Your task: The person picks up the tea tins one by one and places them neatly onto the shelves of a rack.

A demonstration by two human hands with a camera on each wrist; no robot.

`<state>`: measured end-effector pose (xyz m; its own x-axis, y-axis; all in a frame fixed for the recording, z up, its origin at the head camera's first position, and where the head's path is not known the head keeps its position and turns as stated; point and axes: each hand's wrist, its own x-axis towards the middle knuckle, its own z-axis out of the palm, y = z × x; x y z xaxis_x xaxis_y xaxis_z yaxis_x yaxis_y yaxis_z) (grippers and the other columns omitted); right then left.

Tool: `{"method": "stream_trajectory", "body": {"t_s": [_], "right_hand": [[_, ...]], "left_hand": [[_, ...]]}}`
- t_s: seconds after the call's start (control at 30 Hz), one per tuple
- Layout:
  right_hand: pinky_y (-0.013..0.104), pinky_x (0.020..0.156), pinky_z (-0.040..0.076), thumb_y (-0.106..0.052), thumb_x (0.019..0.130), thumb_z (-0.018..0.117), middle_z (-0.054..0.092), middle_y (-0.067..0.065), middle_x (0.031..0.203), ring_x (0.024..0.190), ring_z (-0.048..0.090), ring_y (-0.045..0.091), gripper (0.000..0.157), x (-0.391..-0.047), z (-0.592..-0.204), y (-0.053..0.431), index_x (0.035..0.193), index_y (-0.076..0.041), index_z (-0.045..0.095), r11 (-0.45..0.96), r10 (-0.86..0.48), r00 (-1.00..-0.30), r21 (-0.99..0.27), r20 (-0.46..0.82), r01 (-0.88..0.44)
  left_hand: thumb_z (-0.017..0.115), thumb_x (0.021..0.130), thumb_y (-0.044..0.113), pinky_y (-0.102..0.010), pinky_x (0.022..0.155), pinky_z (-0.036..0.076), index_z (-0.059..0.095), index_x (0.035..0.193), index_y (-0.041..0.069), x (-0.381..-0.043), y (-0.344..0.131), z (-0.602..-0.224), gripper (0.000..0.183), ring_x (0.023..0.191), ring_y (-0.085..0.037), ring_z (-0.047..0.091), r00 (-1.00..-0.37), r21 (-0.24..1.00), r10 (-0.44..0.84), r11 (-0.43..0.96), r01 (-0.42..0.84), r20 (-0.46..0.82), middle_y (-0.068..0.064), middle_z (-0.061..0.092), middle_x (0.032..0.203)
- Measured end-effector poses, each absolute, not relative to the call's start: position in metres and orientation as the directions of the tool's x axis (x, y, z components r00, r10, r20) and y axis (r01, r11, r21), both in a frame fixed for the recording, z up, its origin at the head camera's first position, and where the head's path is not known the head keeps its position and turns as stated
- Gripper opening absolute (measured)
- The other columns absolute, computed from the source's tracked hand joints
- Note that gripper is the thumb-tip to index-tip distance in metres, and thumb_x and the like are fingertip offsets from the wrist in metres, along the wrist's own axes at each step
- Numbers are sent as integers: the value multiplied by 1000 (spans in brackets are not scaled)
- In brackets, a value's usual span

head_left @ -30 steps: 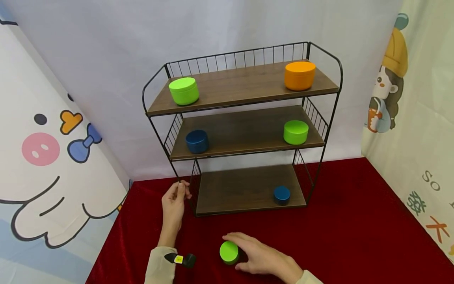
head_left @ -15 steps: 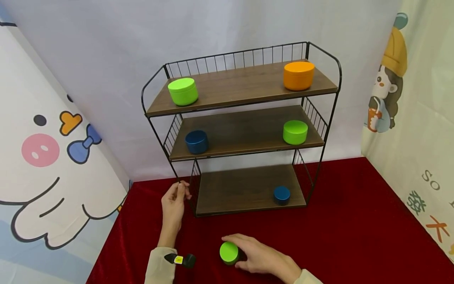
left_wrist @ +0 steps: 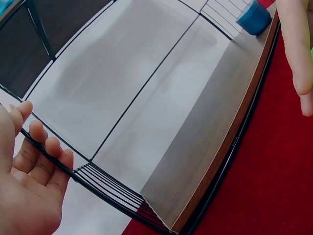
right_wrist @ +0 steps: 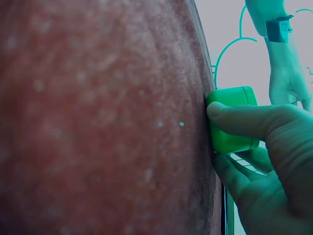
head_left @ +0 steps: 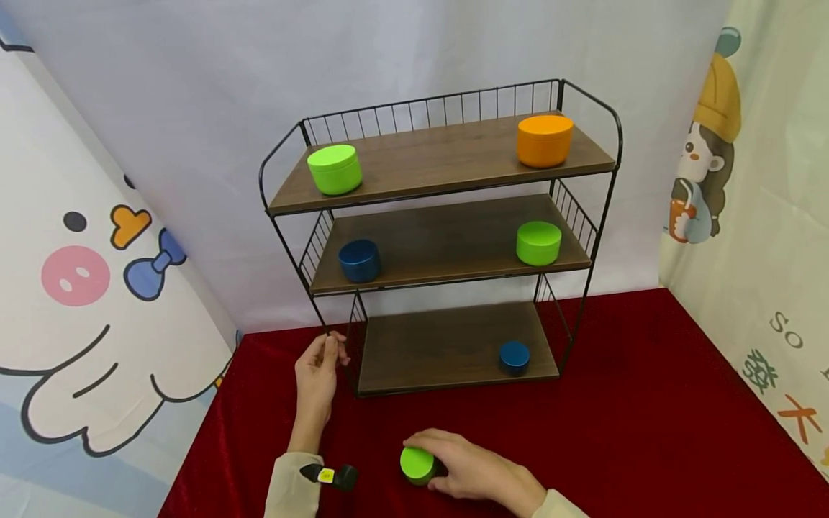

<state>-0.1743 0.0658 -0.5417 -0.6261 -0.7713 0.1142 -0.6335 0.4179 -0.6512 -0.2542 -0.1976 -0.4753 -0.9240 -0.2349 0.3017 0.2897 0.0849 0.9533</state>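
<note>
My left hand (head_left: 317, 363) grips the front left post of a black wire rack (head_left: 596, 237) with three brown wooden shelves. In the left wrist view, the curled fingers (left_wrist: 51, 147) are round that post. Down on the red cloth in front of the rack stands a small round green tin (head_left: 417, 465). My right hand (head_left: 469, 464) pinches it from the right side. Seen from the right wrist, the thumb (right_wrist: 234, 116) lies against the green wall of the tin, with the other fingers on its opposite side.
Another green tin (head_left: 335, 170) and an orange one (head_left: 545, 142) sit on the top shelf. A blue tin (head_left: 360, 261) and a green tin (head_left: 539, 243) occupy the middle shelf. One small blue tin (head_left: 514, 357) is at the bottom shelf's right. Printed curtains (head_left: 751, 273) hang around the red cloth (head_left: 635, 432).
The right hand's fingers and thumb have closed in slightly on the small green tin, which stays about where it was. My left hand keeps its hold on the post.
</note>
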Motion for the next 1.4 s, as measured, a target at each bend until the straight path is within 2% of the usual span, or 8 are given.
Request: {"method": "stream_trajectory", "body": {"t_s": [0.13, 0.37, 0.53, 0.77, 1.4], "right_hand": [[29, 105, 52, -7, 92, 78, 58, 4, 144, 131, 57, 15, 61, -175, -541, 64, 147, -9, 53, 428, -765, -634, -650, 109, -628], [28, 104, 53, -8, 91, 79, 59, 4, 142, 128, 58, 13, 60, -177, -538, 63, 146, -8, 54, 425, -771, -629, -654, 99, -625], [27, 103, 53, -11, 92, 79, 60, 3, 141, 127, 58, 11, 60, -179, -536, 63, 147, -9, 54, 432, -770, -633, -663, 82, -611], [26, 102, 53, -14, 92, 80, 60, 3, 140, 126, 59, 11, 61, -183, -534, 63, 147, -10, 54, 450, -757, -650, -666, 69, -595], [25, 103, 52, -12, 91, 80, 59, 2, 140, 125, 58, 11, 62, -202, -528, 52, 148, -10, 53, 451, -739, -671, -687, 71, -570]], "left_hand": [[51, 109, 21, -24, 78, 56, 65, 107, -4, -254, -197, -475, 29, 76, -14, 61, -925, 954, -233, 84, 289, 301, -7, 59, 81], [49, 110, 20, -21, 77, 56, 61, 113, -14, -254, -197, -476, 36, 76, -13, 61, -927, 955, -229, 85, 286, 298, -5, 59, 80], [50, 110, 20, -21, 76, 56, 62, 112, -13, -254, -197, -475, 35, 76, -12, 60, -926, 953, -226, 89, 290, 302, -6, 59, 80], [50, 110, 21, -22, 77, 56, 65, 107, -5, -254, -197, -475, 30, 76, -13, 61, -924, 951, -224, 94, 295, 309, -6, 59, 81], [50, 110, 21, -22, 77, 57, 64, 108, -8, -253, -198, -474, 32, 77, -13, 61, -923, 950, -227, 81, 301, 311, -7, 58, 81]]}}
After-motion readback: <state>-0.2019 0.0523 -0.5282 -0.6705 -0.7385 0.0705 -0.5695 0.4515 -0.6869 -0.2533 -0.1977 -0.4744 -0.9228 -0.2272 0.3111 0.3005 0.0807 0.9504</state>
